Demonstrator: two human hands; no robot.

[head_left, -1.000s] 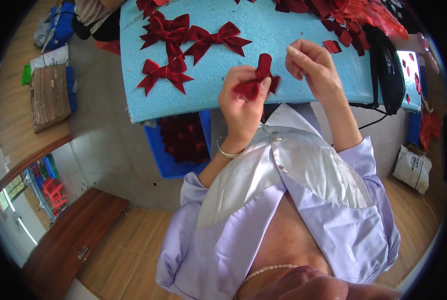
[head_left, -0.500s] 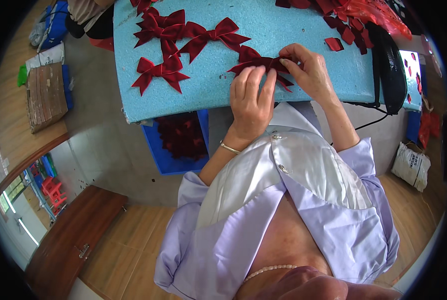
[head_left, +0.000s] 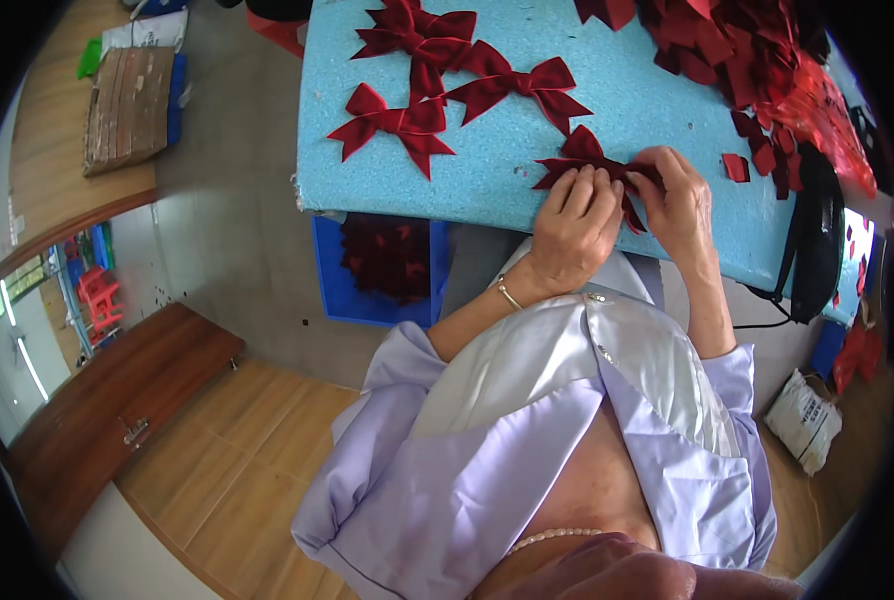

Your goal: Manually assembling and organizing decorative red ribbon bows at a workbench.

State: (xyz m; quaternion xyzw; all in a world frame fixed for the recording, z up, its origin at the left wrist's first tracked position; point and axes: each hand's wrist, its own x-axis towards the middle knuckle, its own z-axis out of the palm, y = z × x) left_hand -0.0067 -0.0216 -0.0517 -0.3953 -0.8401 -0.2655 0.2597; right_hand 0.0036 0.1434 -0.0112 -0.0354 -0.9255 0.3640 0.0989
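A dark red velvet bow [head_left: 579, 146] lies at the front of the light blue tabletop [head_left: 487, 185], partly covered by my fingers. My left hand [head_left: 579, 222], a bangle on its wrist, presses bunched fingertips onto the middle of this bow. Against its right side my right hand [head_left: 682, 205] is closed, thumb and forefinger pinching the velvet. The right loop is mostly hidden behind the fingers, while one tail hangs out below. To the left rest several finished-looking bows, among them one near the left edge [head_left: 395, 124] and one closer to my hands [head_left: 522, 86].
Loose red velvet pieces [head_left: 692, 50] are heaped at the far right beside a red plastic bag [head_left: 829, 130]. A black bag [head_left: 817, 235] hangs over the right edge. Under the table a blue bin [head_left: 327, 290] holds dark red pieces. A wooden cabinet [head_left: 147, 410] stands left.
The whole view has shifted, so the table sits further right. My left fingers have drawn together at the bow's middle, and my right hand has come closer to them, still pinching.
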